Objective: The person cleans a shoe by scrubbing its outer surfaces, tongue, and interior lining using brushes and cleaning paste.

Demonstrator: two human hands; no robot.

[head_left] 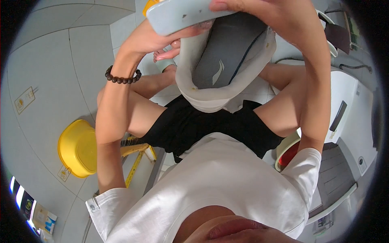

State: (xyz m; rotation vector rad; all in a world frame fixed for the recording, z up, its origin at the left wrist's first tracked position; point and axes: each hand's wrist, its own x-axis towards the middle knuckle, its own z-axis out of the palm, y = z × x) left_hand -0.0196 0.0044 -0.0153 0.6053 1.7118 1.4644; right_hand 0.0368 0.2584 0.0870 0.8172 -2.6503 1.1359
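A white shoe (184, 77) points its heel toward me above my lap, its dark grey insole (227, 48) in plain sight. Across its upper end lies a pale, rounded slab (174, 18) with small dark marks; I cannot tell what kind of thing it is. My left hand (182, 34) grips the slab from below, fingers curled close to the shoe's left side and wet-looking. The thumb of my right hand (251, 9) rests on the slab's right end, while that palm is beside the shoe's upper right. The right hand's other fingers are hidden.
On my left stands a yellow basin (79, 150) by a tiled wall. Dark bristles (131, 141) and a yellow frame (135, 168) show beside my left thigh. To the right are a pale basin with something red (288, 155) and a large white appliance-like body (352, 109).
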